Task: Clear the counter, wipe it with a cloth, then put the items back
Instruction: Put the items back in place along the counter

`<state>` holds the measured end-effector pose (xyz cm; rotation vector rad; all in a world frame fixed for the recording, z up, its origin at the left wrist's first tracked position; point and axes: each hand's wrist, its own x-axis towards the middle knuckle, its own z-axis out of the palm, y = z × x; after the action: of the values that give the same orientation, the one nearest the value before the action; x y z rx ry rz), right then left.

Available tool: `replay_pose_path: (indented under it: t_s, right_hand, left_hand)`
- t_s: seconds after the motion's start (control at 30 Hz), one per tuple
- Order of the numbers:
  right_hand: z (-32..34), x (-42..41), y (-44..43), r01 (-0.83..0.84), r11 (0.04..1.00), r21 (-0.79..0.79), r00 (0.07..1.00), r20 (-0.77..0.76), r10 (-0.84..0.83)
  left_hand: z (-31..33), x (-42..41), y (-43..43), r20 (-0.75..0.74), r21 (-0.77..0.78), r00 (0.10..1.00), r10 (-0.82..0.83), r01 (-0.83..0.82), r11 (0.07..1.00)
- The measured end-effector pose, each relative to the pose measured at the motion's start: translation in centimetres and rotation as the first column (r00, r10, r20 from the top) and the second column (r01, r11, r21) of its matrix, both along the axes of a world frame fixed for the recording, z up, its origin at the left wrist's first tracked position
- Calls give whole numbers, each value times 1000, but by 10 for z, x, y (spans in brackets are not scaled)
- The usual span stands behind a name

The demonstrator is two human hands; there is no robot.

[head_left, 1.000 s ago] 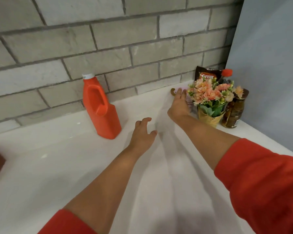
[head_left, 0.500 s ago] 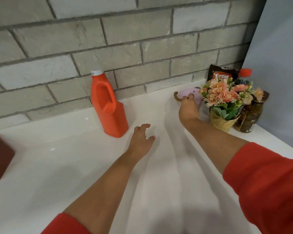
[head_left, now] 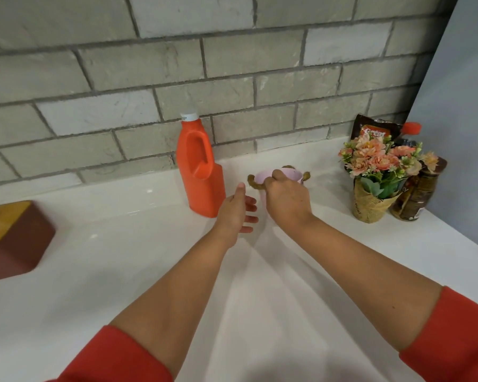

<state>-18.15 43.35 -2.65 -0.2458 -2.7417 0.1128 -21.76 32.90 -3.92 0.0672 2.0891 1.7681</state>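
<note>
A small pink pot (head_left: 287,175) with brown rope handles is held over the white counter (head_left: 122,271), to the right of an orange detergent bottle (head_left: 200,172). My right hand (head_left: 286,201) grips the pot by its rim, fingers curled over the edge. My left hand (head_left: 236,212) hovers just left of the pot with fingers straight, touching nothing I can see. A bunch of pink flowers in a burlap pot (head_left: 375,205) stands at the right by the wall.
Behind the flowers sit a brown snack bag (head_left: 370,130), a red-capped bottle (head_left: 410,128) and a dark glass jar (head_left: 417,199). A dark red box with a yellow top (head_left: 14,238) stands at the left. A grey brick wall backs the counter.
My right hand took hold of the pink pot beside the flowers and brought it left toward the orange bottle. My left hand rose toward the pot.
</note>
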Motion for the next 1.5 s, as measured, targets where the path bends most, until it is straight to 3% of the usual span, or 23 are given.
replay_pose_path:
  t_s: [0.1,0.27,0.37,0.53,0.63,0.73,0.83,0.97,1.3,1.5]
  right_hand:
    - [11,17,-32,-109,994,0,993,52,109]
    - [19,27,-76,-228,973,24,968,111,225]
    - [15,28,-104,-364,929,-67,928,58,368]
    - [25,25,-145,-451,891,-48,892,-8,451]
    - [28,14,-161,-444,887,-130,896,-73,438]
    - [22,-5,-181,-392,882,-260,913,10,408]
    - [10,-22,-207,-463,786,-409,862,-1,507]
    - [0,-39,-241,-553,710,-435,783,20,622]
    - [-20,-93,-282,-428,729,-535,864,-6,503]
    - [-29,-114,-291,-350,740,-575,907,-9,421]
  left_hand:
    - [10,4,-18,90,32,996,-27,24,999]
    - [21,5,-63,89,46,996,-8,4,999]
    - [27,2,-98,77,-4,996,51,-51,999]
    - [35,-3,-168,27,-82,987,158,-155,985]
    - [38,-5,-214,4,-137,979,205,-203,970]
    - [37,-5,-254,-9,-186,971,239,-236,954]
    - [31,-7,-285,-7,-218,968,251,-247,944]
    - [24,-16,-316,-21,-206,961,275,-273,940]
    - [7,-55,-335,-65,24,862,503,-502,864]
    - [-4,-64,-330,-78,118,838,541,-531,839]
